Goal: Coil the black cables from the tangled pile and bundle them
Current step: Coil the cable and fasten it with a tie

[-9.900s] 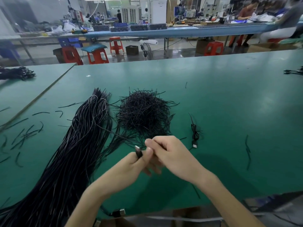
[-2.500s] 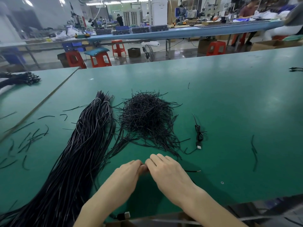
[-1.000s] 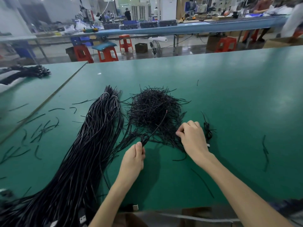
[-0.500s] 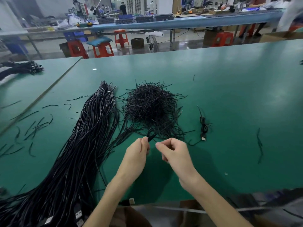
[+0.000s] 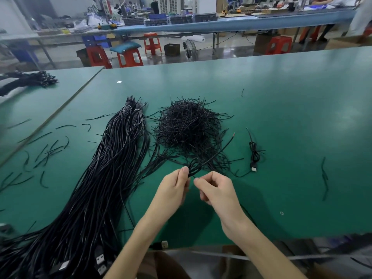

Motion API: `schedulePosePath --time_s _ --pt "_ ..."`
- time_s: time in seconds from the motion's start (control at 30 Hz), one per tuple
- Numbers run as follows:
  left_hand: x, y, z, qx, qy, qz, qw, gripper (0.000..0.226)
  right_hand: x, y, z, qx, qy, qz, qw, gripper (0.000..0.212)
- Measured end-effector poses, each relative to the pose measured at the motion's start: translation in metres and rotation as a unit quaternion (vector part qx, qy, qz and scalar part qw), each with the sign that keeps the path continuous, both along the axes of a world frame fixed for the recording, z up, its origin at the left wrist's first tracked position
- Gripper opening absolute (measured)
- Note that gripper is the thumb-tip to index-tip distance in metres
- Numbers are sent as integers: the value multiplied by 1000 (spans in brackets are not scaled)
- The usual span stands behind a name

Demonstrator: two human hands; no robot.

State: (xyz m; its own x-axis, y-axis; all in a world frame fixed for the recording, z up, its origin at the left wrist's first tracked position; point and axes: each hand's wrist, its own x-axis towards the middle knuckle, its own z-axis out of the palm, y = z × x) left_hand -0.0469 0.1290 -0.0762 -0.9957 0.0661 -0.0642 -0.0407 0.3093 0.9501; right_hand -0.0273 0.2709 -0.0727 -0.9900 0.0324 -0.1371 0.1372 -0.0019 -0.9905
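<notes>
Left hand pinches a looped thin black cable over the green table.
Right hand curled just beside it, can't tell if it holds anything. Cable tail crosses the tangled black wire pile behind; long black cable bundle at left.

The worktop is plain deep green with pale patches of glare. In the left half, the long cable bundle is black streaked with a grey sheen, and the USB plugs at lower left are silver. The tangled pile at centre is matt black. The looped cable is black with a reddish tip. Right of centre, the coiled cable is black and its end plug silver. Across the top, the stools are red-orange, one topped by a teal cushion, and the far bench is light blue.
</notes>
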Motion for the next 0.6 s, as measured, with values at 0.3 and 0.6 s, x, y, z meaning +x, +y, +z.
schedulePosePath --time_s 0.3,0.6 --pt "14 -28 23 114 -131 -207 963 43 -5 35 7 -131 30 234 963 64" --pt "22 -26 27 86 -112 -168 976 40 11 24 1 79 150 160 972 24"
